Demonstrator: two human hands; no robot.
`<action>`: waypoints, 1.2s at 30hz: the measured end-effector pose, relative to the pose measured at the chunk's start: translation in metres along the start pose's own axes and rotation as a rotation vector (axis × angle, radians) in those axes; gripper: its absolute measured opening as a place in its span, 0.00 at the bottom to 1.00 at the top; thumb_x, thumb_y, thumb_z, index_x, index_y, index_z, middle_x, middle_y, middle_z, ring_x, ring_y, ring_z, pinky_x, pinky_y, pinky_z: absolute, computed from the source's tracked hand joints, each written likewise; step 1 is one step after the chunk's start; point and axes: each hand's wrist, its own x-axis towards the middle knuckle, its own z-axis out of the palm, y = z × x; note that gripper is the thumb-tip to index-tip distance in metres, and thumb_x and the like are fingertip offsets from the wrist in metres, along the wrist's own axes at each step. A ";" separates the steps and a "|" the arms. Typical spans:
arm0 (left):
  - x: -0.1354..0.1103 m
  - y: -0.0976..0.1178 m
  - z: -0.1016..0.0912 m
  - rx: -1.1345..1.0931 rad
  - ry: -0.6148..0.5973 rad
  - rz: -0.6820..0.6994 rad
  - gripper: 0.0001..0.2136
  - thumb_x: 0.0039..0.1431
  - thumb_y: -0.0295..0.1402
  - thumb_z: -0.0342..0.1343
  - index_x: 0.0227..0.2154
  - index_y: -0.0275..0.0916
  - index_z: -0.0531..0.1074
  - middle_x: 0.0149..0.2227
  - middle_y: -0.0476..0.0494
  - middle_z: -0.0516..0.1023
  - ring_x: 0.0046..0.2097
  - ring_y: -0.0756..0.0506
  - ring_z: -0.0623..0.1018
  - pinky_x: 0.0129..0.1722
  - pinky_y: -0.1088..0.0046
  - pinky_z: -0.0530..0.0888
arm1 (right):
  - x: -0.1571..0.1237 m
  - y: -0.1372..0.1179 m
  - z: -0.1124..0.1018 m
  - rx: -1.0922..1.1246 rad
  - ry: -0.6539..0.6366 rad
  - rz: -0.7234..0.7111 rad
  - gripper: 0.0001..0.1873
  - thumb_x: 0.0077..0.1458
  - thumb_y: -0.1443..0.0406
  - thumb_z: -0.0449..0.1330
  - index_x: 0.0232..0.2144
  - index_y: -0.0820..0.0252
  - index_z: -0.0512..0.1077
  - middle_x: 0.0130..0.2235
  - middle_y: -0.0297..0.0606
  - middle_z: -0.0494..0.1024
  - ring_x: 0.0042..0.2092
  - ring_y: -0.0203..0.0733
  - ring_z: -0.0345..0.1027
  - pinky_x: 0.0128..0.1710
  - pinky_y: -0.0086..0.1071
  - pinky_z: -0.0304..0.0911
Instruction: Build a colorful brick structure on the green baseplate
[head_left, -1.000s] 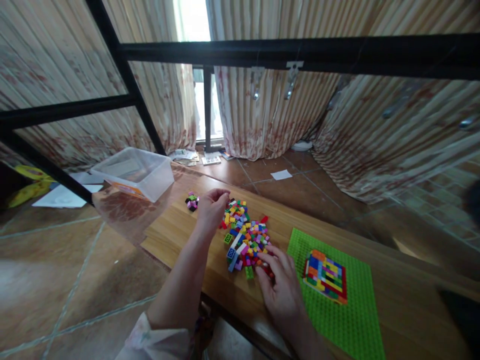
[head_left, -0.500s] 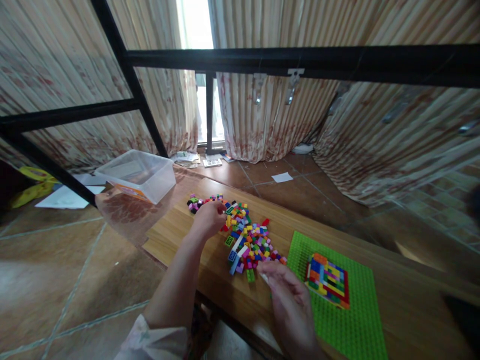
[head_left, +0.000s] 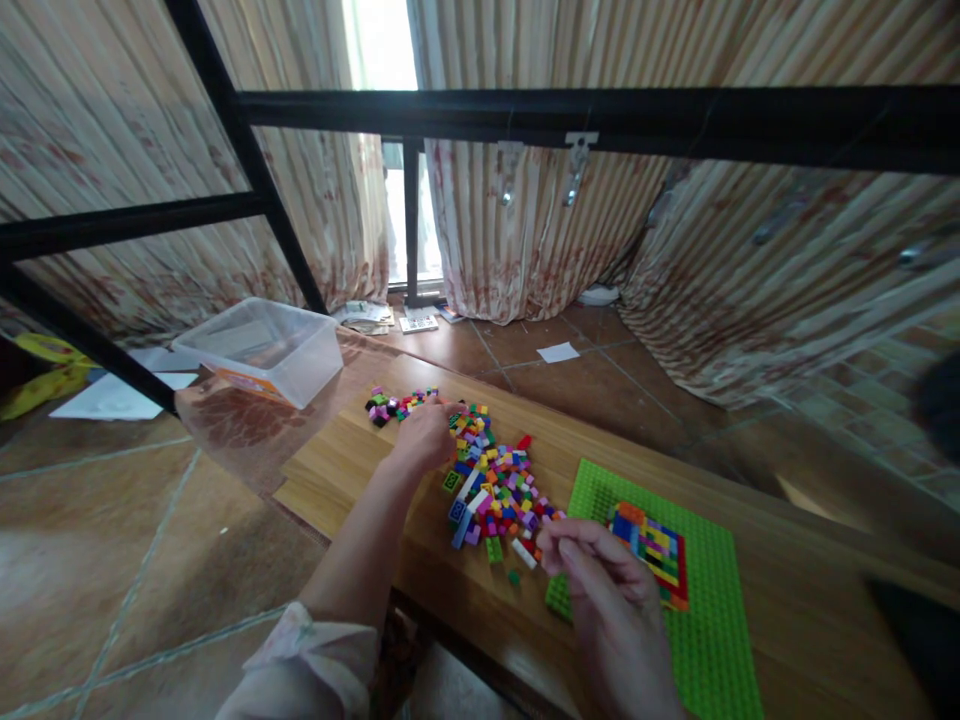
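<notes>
A heap of small coloured bricks (head_left: pixel 495 480) lies on the wooden table (head_left: pixel 360 470). My left hand (head_left: pixel 424 437) rests on the heap's far left side with its fingers curled down among the bricks. My right hand (head_left: pixel 600 580) hovers between the heap and a green baseplate (head_left: pixel 705 620), fingers pinched together; what they hold is too small to make out. A flat multicoloured block of bricks (head_left: pixel 652 552) is built on the baseplate. A small separate cluster of bricks (head_left: pixel 390 405) lies at the table's far left corner.
A clear plastic box (head_left: pixel 262 345) sits on the table's far left end. A black metal frame (head_left: pixel 525 110) crosses overhead. Curtains (head_left: pixel 525 230) hang behind. Papers (head_left: pixel 112 395) lie on the tiled floor.
My right hand lifted off the heap's near edge and moved right toward the baseplate, fingers pinched. My left hand dropped from above the heap onto its far left side.
</notes>
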 end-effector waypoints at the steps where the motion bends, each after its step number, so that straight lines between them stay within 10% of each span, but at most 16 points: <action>1: 0.000 0.001 -0.001 0.015 -0.011 0.017 0.26 0.49 0.23 0.52 0.51 0.50 0.72 0.51 0.41 0.72 0.48 0.42 0.75 0.45 0.71 0.70 | 0.000 -0.001 -0.001 0.011 0.003 0.001 0.07 0.50 0.60 0.64 0.32 0.54 0.78 0.31 0.35 0.77 0.33 0.37 0.65 0.34 0.30 0.61; 12: 0.001 -0.005 -0.008 -0.053 0.041 -0.002 0.15 0.45 0.23 0.54 0.36 0.41 0.78 0.37 0.42 0.79 0.43 0.42 0.76 0.44 0.71 0.70 | 0.007 -0.016 -0.007 0.031 0.125 -0.016 0.07 0.47 0.60 0.66 0.31 0.54 0.79 0.31 0.34 0.77 0.32 0.36 0.65 0.33 0.31 0.61; 18: -0.007 -0.008 -0.025 -0.736 -0.050 0.001 0.13 0.44 0.29 0.57 0.35 0.36 0.78 0.29 0.46 0.77 0.32 0.47 0.74 0.30 0.76 0.69 | 0.011 -0.026 -0.012 0.022 0.172 -0.043 0.07 0.46 0.60 0.66 0.30 0.54 0.78 0.29 0.33 0.77 0.30 0.35 0.65 0.32 0.30 0.61; 23: -0.027 0.033 -0.029 -1.432 -0.321 0.128 0.15 0.43 0.29 0.65 0.38 0.36 0.77 0.33 0.46 0.77 0.32 0.52 0.73 0.32 0.79 0.68 | 0.010 -0.036 -0.014 -0.229 0.133 -0.088 0.09 0.50 0.58 0.64 0.34 0.54 0.77 0.33 0.35 0.78 0.34 0.37 0.68 0.36 0.31 0.63; 28: -0.048 0.093 -0.003 -1.643 -0.664 0.268 0.12 0.46 0.29 0.65 0.36 0.36 0.76 0.33 0.46 0.76 0.33 0.51 0.74 0.35 0.77 0.70 | 0.009 -0.049 -0.014 -0.452 0.138 -0.209 0.15 0.51 0.60 0.64 0.42 0.54 0.73 0.40 0.37 0.78 0.39 0.40 0.70 0.41 0.34 0.64; 36: -0.060 0.130 0.023 -1.524 -0.611 0.260 0.14 0.49 0.29 0.64 0.41 0.37 0.73 0.34 0.47 0.77 0.37 0.50 0.75 0.39 0.75 0.70 | 0.025 -0.064 -0.069 -0.616 0.250 -0.263 0.13 0.51 0.58 0.62 0.39 0.57 0.76 0.38 0.38 0.80 0.38 0.43 0.73 0.40 0.38 0.68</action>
